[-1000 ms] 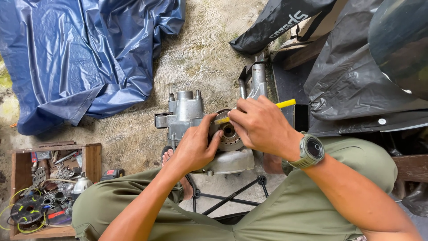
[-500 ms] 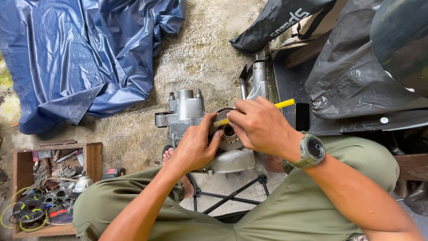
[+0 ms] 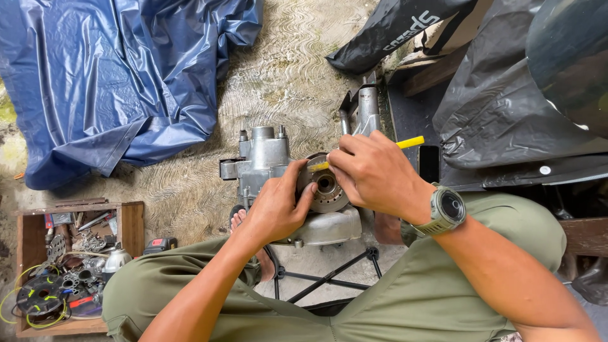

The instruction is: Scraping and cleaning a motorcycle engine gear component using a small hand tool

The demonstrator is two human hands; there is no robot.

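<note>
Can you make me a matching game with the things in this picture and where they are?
Things:
1. Crumpled blue plastic tarp
2. Open wooden box of metal parts
3. Thin yellow stick tool
4. Round brown metal disc

Places:
A. in the right hand
B. bottom left corner
C. top left, on the ground
D. on the grey metal engine casing, under the left hand

Pairs: 1-C, 2-B, 3-A, 4-D

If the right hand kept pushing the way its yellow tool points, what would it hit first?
The right hand aims its yellow tool leftward, so it would probably first meet the round hub, then the left hand bracing it; depth is hard to judge.
</note>
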